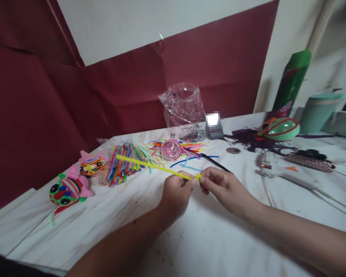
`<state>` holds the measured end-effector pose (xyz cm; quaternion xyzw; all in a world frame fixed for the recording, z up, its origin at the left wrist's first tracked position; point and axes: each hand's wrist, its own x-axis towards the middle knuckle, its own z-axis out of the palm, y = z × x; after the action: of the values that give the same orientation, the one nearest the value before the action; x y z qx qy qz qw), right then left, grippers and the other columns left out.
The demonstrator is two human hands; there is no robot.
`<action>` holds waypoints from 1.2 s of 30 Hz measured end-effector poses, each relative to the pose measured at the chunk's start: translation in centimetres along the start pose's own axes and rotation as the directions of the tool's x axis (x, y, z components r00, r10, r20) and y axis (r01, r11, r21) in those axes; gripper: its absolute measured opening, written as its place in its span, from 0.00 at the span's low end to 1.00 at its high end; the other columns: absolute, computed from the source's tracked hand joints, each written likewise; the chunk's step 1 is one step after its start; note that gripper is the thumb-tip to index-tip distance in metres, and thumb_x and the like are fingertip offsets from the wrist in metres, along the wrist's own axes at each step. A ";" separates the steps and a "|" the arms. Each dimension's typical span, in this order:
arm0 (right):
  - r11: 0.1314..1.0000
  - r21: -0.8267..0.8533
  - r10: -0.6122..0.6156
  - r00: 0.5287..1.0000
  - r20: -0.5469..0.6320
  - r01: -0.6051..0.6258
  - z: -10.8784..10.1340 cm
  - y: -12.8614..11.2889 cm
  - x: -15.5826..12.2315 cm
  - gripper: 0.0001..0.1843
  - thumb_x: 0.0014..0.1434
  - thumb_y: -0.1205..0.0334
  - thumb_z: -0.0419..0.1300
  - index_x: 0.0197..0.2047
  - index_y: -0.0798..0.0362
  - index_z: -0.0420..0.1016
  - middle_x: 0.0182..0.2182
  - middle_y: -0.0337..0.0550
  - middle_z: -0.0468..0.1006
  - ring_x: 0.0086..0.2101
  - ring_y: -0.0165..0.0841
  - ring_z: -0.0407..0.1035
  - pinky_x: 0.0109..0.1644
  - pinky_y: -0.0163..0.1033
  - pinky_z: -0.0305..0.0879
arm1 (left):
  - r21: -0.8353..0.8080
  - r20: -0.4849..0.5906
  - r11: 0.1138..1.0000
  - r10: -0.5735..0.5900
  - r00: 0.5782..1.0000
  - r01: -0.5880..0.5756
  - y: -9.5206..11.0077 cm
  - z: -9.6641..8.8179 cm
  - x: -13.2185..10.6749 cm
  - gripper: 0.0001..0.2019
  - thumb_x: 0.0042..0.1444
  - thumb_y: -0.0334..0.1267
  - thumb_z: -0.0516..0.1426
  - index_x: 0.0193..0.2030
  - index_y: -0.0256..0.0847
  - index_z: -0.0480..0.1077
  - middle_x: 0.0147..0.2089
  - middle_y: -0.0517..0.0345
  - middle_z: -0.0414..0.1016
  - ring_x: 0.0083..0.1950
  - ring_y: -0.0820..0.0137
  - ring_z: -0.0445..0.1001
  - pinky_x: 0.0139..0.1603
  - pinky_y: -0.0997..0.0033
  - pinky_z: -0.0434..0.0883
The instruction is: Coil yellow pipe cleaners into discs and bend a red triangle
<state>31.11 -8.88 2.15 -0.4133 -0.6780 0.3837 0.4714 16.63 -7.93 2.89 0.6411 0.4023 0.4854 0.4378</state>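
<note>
A yellow pipe cleaner [150,164] stretches from between my hands toward the upper left, over the table. My left hand [177,192] pinches it near its right end. There the pipe cleaner curls into a small coil, which the fingertips of my right hand [220,186] grip. Behind my hands lies a spread of many-coloured pipe cleaners [129,163], partly in clear plastic. A round clear and pink plastic piece [171,149] rests on more of them. One black stick [216,163] lies just beyond my right hand.
At the left sit two colourful fish-like crafts [66,190]. On the right are a hot glue gun [288,175] with its cord, a dotted case [310,161], a green balloon-like craft [282,129] and a mint bin [320,113]. A clear plastic bag [184,109] stands at the back.
</note>
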 end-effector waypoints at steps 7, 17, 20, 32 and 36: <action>1.000 0.024 0.006 1.000 0.004 -0.006 -0.1 -0.3 0.0 0.12 0.56 0.55 0.51 0.27 0.54 0.63 0.20 0.35 0.66 0.23 0.27 0.61 0.29 0.33 0.56 | 0.008 -0.060 0.999 -0.031 0.998 0.032 0.1 0.2 -0.4 0.06 0.45 0.36 0.55 0.22 0.37 0.63 0.17 0.67 0.59 0.20 0.78 0.54 0.21 0.77 0.55; 0.992 -0.125 -0.006 0.990 0.138 0.024 -0.9 -0.4 0.6 0.10 0.55 0.59 0.51 0.25 0.54 0.63 0.18 0.34 0.62 0.20 0.25 0.54 0.23 0.31 0.50 | 0.151 0.039 0.989 -0.019 0.999 0.013 1.2 -0.7 0.4 0.03 0.43 0.33 0.54 0.23 0.36 0.66 0.19 0.64 0.62 0.23 0.76 0.61 0.24 0.77 0.59; 0.969 -0.239 -0.011 0.982 0.188 0.057 -1.4 -0.5 0.5 0.09 0.54 0.61 0.51 0.25 0.54 0.64 0.19 0.34 0.62 0.21 0.25 0.54 0.23 0.31 0.50 | 0.231 0.112 0.973 -0.015 0.994 -0.012 1.1 -1.1 0.5 0.03 0.44 0.33 0.54 0.24 0.36 0.68 0.21 0.62 0.64 0.24 0.75 0.63 0.26 0.76 0.60; 0.999 -0.037 -0.025 0.997 0.076 0.028 -0.3 -0.8 0.3 0.11 0.56 0.56 0.52 0.28 0.54 0.65 0.21 0.38 0.69 0.26 0.29 0.64 0.32 0.34 0.60 | 0.005 -0.066 1.000 0.002 0.998 -0.002 0.4 0.1 -0.1 0.04 0.45 0.34 0.54 0.24 0.37 0.63 0.17 0.65 0.63 0.21 0.76 0.63 0.24 0.77 0.60; 0.998 -0.048 -0.034 0.999 0.021 0.035 -0.1 -0.6 0.0 0.12 0.56 0.55 0.51 0.27 0.53 0.63 0.21 0.37 0.68 0.24 0.28 0.63 0.30 0.34 0.60 | -0.026 -0.076 1.000 -0.006 0.997 0.004 -0.1 0.4 -0.4 0.03 0.45 0.34 0.54 0.24 0.38 0.63 0.18 0.65 0.64 0.21 0.76 0.64 0.24 0.77 0.60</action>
<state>31.07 -9.09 2.75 -0.4090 -0.6988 0.3632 0.4609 16.94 -8.31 2.64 0.6154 0.4140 0.5134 0.4317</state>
